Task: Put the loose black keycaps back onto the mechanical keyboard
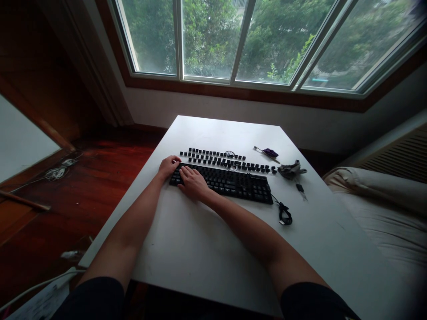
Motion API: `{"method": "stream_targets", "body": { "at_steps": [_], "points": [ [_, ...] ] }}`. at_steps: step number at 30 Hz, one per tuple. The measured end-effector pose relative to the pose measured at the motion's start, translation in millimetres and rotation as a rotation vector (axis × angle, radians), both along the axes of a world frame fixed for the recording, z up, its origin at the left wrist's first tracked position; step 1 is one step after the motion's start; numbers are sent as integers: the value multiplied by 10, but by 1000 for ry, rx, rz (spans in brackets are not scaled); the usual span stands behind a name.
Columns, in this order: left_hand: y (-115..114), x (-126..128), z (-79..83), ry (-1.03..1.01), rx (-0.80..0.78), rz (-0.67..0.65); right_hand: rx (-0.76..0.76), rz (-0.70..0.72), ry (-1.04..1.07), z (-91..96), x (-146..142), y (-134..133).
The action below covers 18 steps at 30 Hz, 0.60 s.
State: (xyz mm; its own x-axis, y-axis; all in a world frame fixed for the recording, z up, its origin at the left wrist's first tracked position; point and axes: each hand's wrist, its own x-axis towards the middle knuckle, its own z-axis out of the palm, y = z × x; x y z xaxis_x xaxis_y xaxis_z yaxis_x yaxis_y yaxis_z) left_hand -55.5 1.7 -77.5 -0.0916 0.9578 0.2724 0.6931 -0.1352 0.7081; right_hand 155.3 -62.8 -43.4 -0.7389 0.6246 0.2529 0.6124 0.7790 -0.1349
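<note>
Currently at centre: keyboard [230, 183], black, flat on white table [200, 253]; read by the clock from its middle, with twelve toward window [208, 40].
Left hand [169, 167]: bent at the far-left corner of the keyboard, between nine and ten o'clock. Shows fingers half curled, with thumb close by. Cannot tell whether pinching a small piece or only steadying the corner.
Right hand [194, 181]: laid palm down across the keyboard's left end, at nine o'clock. Shows fingers extended and close together, wrapped around nothing visible. Cannot tell what lies beneath.
Loose keycaps [236, 163]: set out in rows just beyond the far edge, from eleven to two o'clock, apart from the keyboard.
Progress: judged part-way. Done: laid out in order, many keycaps off the board; seated along the near side, keys with pale legends. Left: off the board, whole rows. Cannot tell how many positions stand bare.
Cable [285, 214]: bundled at four o'clock, plug showing, joined to the keyboard's right end.
Other items: purple object [271, 153] at two o'clock; crumpled grey cloth [292, 169] between two and three; small black piece [300, 188] at three.
</note>
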Motion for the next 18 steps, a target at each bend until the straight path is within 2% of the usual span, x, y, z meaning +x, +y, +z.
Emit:
{"method": "stream_targets", "body": {
  "at_steps": [9, 18],
  "points": [
    [3, 9, -5, 14, 11, 11, -1, -47, 15, -46, 12, -80],
    [18, -19, -15, 15, 5, -6, 30, 21, 30, -41, 24, -100]
  ]
}}
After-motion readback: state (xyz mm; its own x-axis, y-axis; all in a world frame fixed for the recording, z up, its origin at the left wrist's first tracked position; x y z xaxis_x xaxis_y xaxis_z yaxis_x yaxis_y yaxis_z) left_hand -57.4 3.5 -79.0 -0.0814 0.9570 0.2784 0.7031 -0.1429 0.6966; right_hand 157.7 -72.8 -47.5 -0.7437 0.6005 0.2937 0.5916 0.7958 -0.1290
